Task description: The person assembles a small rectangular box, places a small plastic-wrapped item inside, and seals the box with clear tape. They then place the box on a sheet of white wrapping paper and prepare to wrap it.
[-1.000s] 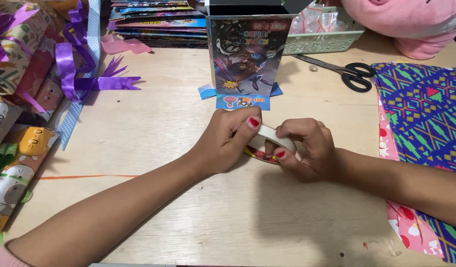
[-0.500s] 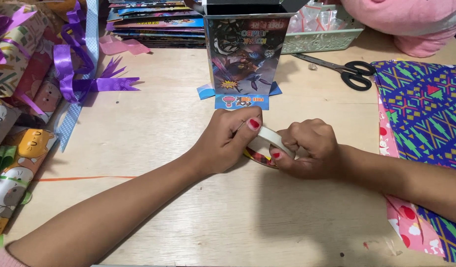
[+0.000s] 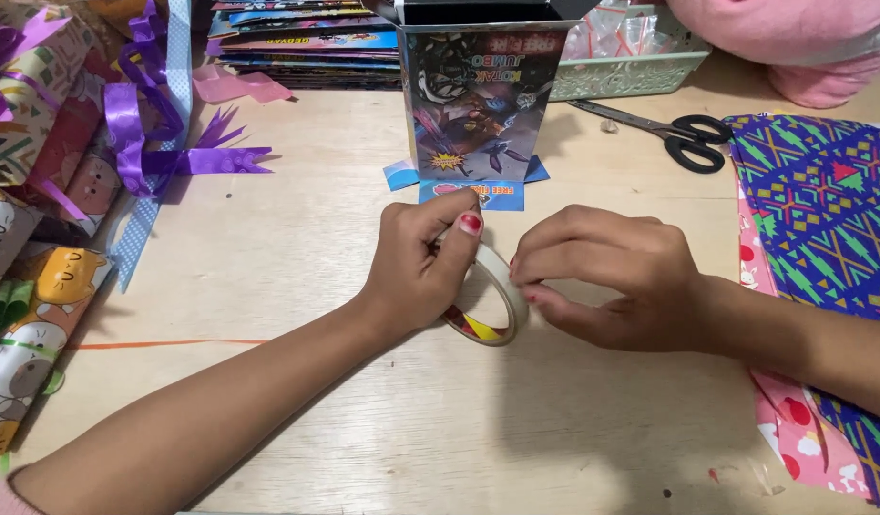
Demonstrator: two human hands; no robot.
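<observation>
holding the roll of tape (image 3: 492, 300) between them, both hands met at the middle of the wooden counter (image 3: 297, 248). the left hand (image 3: 421, 262) had its grip clamped on the roll, thumb with a red nail pressed to the top rim and fingers curled behind it. the right hand (image 3: 607, 272) came in from the other side, fingertips pinched together against the roll's outer edge, touching it; whether they had hold of a loose end of tape could not be told. the roll stood on edge, tilted a little, its lower rim resting on the counter, a red and yellow core showing inside the ring.

just beyond the hands stood a tall printed box (image 3: 478, 105), upright and open at the top, on blue flaps. black-handled scissors (image 3: 674, 133) lay to the right of the box, well apart from the hands, near a pale green basket (image 3: 621, 76). patterned blue wrapping paper (image 3: 821, 219) lay along the right edge over a pink sheet (image 3: 793, 420), under the right forearm. on the left, purple ribbon (image 3: 163, 143) and wrapped parcels with cartoon cats (image 3: 30, 324) were heaped at the counter's edge. a stack of flat colourful books (image 3: 306, 43) sat at the back, a pink soft toy (image 3: 793, 43) in the far right corner.
</observation>
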